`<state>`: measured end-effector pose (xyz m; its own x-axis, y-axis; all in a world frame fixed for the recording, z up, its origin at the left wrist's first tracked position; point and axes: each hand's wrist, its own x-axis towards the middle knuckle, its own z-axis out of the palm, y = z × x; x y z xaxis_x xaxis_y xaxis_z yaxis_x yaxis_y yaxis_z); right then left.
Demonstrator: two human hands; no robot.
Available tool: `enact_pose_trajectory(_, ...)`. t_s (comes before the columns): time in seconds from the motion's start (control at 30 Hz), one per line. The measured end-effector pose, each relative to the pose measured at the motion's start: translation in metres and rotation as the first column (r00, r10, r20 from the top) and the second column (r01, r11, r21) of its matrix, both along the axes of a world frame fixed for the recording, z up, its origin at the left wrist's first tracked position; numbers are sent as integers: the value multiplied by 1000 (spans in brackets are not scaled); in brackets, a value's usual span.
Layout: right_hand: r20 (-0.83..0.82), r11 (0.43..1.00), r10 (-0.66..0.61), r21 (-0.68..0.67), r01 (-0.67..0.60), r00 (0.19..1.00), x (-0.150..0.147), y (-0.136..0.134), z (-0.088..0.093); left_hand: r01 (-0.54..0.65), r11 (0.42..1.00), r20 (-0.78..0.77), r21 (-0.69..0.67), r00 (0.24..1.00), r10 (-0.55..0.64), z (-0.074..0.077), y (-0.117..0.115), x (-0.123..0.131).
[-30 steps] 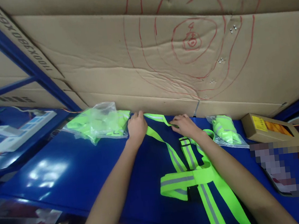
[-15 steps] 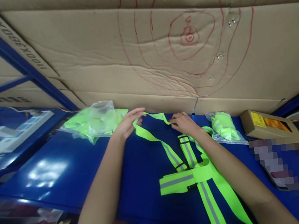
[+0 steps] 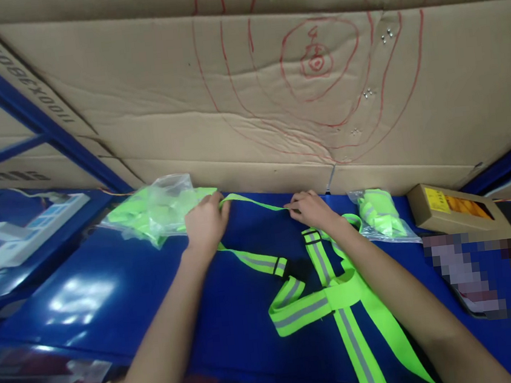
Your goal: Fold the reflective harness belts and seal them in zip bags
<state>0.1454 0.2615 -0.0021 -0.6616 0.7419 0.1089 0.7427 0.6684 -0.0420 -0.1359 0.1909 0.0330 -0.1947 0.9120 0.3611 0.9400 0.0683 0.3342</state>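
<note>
1. Handling one harness [image 3: 346, 294]; gripping its strap [image 3: 259, 203] in the closed left hand [image 3: 206, 221], pinching it farther along in the right hand [image 3: 311, 210], holding a narrow length nearly taut between.
2. Counting two clear plastic bags [image 3: 171, 194] [image 3: 409, 233], one on either side of the hands; enclosing bunched yellow-green bands [image 3: 378, 208] in both.
3. Counting one cardboard box [image 3: 463, 212]; showing something orange through its window.
4. Resting most of the harness on the table [image 3: 148, 300], nearer than the hands; displaying bright yellow-green, grey stripes, two clear black buckles [image 3: 280, 266].
</note>
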Motion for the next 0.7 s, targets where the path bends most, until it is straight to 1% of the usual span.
enact_pose_trajectory(0.07, 1, 1000, 2, 5, -2, 1000, 0, -2, 1, 21, 999, -69, -29, 997, -23, -5, -1, 1)
enact_pose_trajectory(0.1, 2, 1000, 4, 7, -4, 1000, 0, -3, 1, 51, 997, -94, -53, 994, -56, -6, -1, 0)
enact_pose_trajectory(0.17, 3, 1000, 8, 6, -8, 1000, 1, -5, 3, 152, 979, -113, -135, 979, -168, -7, -1, -7)
enact_pose_trajectory(0.2, 3, 1000, 11, 3, -11, 1000, 1, -5, 4, 215, 958, -105, -189, 966, -237, -6, -1, -13)
enact_pose_trajectory(0.27, 2, 1000, 18, -10, -18, 1000, 2, -6, 7, 327, 899, -64, -291, 931, -360, -4, -2, -26)
enact_pose_trajectory(0.33, 5, 999, 24, -30, -24, 1000, 3, -7, 10, 393, 850, -21, -352, 904, -427, -1, -5, -38)
enact_pose_trajectory(0.37, 9, 999, 24, -40, -24, 1000, 4, -7, 11, 406, 837, -6, -367, 899, -438, 0, -6, -43)
enact_pose_trajectory(0.43, 17, 998, 21, -56, -20, 1000, 4, -8, 13, 399, 839, 14, -371, 905, -425, 3, -9, -47)
enact_pose_trajectory(0.5, 29, 998, 14, -67, -12, 999, 3, -9, 14, 344, 877, 19, -336, 933, -359, 5, -13, -45)
enact_pose_trajectory(0.6, 42, 997, 7, -73, -3, 999, 4, -8, 14, 189, 962, 35, -197, 982, -186, 7, -18, -34)
enact_pose_trajectory(0.63, 44, 997, 3, -71, 0, 999, 5, -8, 14, 130, 981, 57, -141, 991, -123, 7, -19, -29)
enact_pose_trajectory(0.7, 42, 998, -12, -64, 15, 999, 7, -6, 15, 20, 999, 139, -50, 990, -13, 5, -18, -21)
